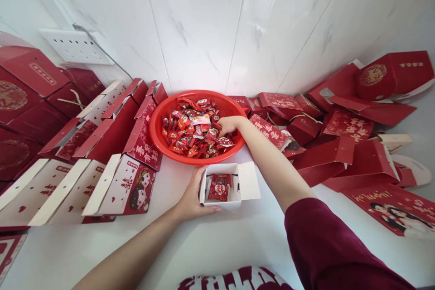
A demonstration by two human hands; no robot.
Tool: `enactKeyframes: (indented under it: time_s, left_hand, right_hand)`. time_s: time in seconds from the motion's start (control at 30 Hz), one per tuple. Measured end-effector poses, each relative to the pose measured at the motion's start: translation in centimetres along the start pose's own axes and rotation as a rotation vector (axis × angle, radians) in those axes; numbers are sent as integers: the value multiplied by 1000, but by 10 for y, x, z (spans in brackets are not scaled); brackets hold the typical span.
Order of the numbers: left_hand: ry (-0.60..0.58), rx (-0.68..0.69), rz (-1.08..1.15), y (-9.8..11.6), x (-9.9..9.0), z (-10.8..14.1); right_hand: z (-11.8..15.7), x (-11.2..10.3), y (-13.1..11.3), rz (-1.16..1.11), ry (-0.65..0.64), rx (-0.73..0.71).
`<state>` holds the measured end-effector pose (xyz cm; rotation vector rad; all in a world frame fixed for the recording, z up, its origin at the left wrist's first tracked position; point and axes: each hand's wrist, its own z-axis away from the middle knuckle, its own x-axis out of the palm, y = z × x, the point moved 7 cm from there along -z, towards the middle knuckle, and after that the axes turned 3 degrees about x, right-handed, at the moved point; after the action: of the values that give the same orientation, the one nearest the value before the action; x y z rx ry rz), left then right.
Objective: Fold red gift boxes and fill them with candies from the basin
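A small white gift box stands with its flap open to the right, and my left hand grips its left side, thumb along the near wall. Red-wrapped candies lie inside it. Just behind, a red plastic basket is heaped with wrapped candies, mostly red. My right hand reaches over the basket's right rim into the heap, its fingers curled together among the wrappers. Whatever those fingers pinch is hidden.
Open gift boxes stand in rows on the left, beside stacked red boxes. More red boxes are piled loosely on the right. A white power strip with a grey cable is against the tiled wall.
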<state>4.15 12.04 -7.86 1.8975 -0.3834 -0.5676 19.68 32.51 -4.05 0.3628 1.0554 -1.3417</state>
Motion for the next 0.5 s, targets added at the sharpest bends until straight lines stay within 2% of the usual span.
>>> enactKeyframes:
  time_s: [0.23,0.5]
  left_hand:
    - [2,-5,8,-2,0,0]
    - [-3,-13,20,-1,1,0]
  right_hand:
    - [9,-18,-5,-106,190,-105]
    - [8,-26,-1,-132,339,-120]
